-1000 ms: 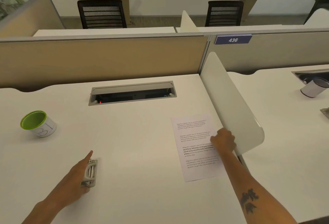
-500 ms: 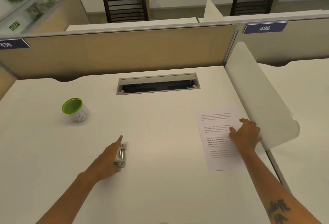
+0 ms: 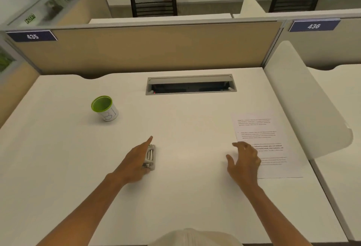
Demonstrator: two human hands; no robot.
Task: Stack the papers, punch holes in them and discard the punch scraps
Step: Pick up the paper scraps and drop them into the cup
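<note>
With the left hand [image 3: 136, 162] resting on the hole punch [image 3: 150, 156] and the right hand [image 3: 244, 162] spread over the papers' [image 3: 261, 138] edge, the step looks like gathering; next, likely sliding them to the punch.

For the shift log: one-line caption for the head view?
Left hand on the hole punch, right hand open over the paper's edge.

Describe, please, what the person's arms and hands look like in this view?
Both arms are bare to the bottom edge of the frame, with no sleeves. The left hand and right hand wear no gloves, rings or watch that I can see. No markings are visible.
</note>
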